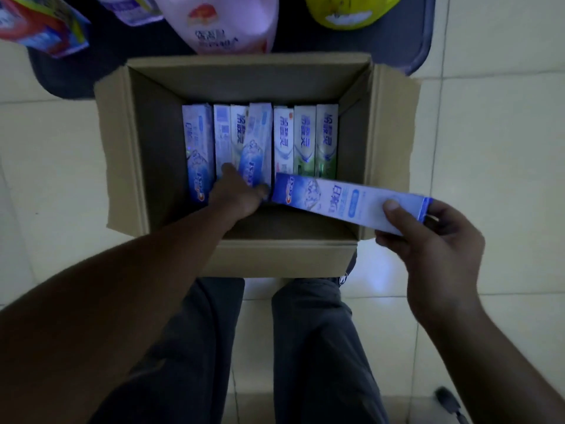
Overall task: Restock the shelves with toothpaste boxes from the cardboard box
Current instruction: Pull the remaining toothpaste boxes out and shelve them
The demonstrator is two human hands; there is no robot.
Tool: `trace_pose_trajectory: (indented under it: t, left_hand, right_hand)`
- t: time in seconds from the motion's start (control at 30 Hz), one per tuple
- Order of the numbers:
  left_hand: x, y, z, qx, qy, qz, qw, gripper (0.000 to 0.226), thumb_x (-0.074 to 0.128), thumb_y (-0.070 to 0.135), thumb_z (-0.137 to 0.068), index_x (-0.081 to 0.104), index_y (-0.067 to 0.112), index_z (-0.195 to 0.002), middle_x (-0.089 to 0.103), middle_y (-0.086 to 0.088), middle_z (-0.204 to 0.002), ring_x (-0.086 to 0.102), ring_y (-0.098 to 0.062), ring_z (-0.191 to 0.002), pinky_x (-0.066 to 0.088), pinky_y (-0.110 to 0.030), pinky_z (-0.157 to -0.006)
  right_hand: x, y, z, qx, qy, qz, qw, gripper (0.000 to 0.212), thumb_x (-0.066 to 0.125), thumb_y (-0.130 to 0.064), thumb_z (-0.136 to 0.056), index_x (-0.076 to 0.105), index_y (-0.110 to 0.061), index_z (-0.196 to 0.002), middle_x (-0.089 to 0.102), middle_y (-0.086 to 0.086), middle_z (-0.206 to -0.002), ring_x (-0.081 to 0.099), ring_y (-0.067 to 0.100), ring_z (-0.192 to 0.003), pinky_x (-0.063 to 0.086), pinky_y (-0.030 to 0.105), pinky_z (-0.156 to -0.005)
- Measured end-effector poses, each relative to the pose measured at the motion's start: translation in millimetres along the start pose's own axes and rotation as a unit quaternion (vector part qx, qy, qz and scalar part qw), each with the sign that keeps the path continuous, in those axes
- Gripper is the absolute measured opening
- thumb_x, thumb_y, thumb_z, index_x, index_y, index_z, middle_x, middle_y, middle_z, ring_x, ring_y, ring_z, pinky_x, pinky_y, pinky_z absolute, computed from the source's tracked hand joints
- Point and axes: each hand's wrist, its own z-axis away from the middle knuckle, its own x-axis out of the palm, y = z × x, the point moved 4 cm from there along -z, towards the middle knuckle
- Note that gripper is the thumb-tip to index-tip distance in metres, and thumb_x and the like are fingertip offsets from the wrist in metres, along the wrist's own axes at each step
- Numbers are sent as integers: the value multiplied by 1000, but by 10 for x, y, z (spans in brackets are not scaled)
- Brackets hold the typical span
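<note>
Cardboard box [122, 148] mid-frame on tiled floor [46, 179], flaps open. Inside: row of toothpaste boxes [305, 139] on edge, side by side. L hand [235, 194] reaches in, thumb + fingers pinching near end of tilted blue carton [258, 142], mid-row. R hand [434, 249], right of frame, fingers wrapped round end of loose toothpaste box [345, 200], which lies across the cardboard box's lower-right corner. Pink pouch [220, 26] top centre.

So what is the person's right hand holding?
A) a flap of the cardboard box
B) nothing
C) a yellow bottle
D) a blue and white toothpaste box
D: the right hand pinches one end of a blue and white toothpaste box above the near right corner of the cardboard box.
</note>
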Motion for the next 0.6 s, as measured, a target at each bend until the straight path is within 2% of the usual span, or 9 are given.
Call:
trace_pose_trajectory:
  t: [0.1,0.17,0.27,0.37,0.43,0.5,0.53,0.6]
  left_hand:
    - [-579,-120,372,44,41,77,995,57,81,53,-78,45,22,-108,60,8,-95,59,-14,-85,40,-28,-68]
    - [-1028,-174,683,76,91,104,987,47,83,47,-81,48,22,-99,56,8,-86,56,-15,-80,36,-29,-67]
    - [-1718,-178,1293,129,114,118,978,34,83,35,-84,53,26,-98,62,2,-95,60,-22,-87,40,-32,-70]
    - [-2460,-83,2053,211,99,174,957,31,81,33,-82,63,24,-104,68,4,-103,64,-18,-93,49,-34,-80]
    - [-3026,43,2570,248,83,232,937,37,81,26,-80,65,22,-114,69,10,-107,66,-13,-95,52,-27,-82]
    - [-3595,200,3049,264,70,286,918,46,85,8,-80,64,22,-119,68,13,-104,65,-12,-90,53,-24,-78]
    - [-3879,291,3273,273,68,312,908,48,84,2,-79,64,20,-119,68,11,-101,65,-13,-88,54,-25,-77]
    - [-4427,468,3715,299,61,350,886,49,83,4,-76,64,15,-119,72,2,-104,66,-17,-93,55,-30,-82]
  right_hand:
    - [49,-336,150,-9,-22,0,1000,16,80,-10,-84,72,-2,-96,75,12,-84,69,21,-73,57,27,-58]
    - [77,-643,270,-25,-36,8,999,16,80,-11,-84,73,-3,-96,75,11,-83,69,22,-71,57,28,-59]
    - [127,-1221,569,-51,-65,3,997,26,82,-17,-81,73,-1,-99,74,18,-87,67,27,-71,57,28,-60]
    - [192,-1890,1028,-75,-98,-15,992,41,84,-28,-71,74,0,-99,73,20,-89,67,27,-72,58,29,-61]
    - [251,-2377,1414,-95,-124,-26,987,42,84,-31,-68,75,-2,-97,73,17,-87,66,26,-72,56,28,-59]
    - [313,-2856,1829,-120,-151,-38,981,40,84,-31,-67,76,-4,-96,74,14,-88,67,25,-71,56,26,-58]
    - [346,-3091,2036,-133,-162,-49,976,39,84,-30,-66,76,-4,-95,75,13,-88,67,25,-71,56,26,-58]
    - [411,-3533,2464,-157,-185,-66,968,35,82,-26,-66,76,-5,-93,75,12,-88,68,24,-71,56,26,-57]
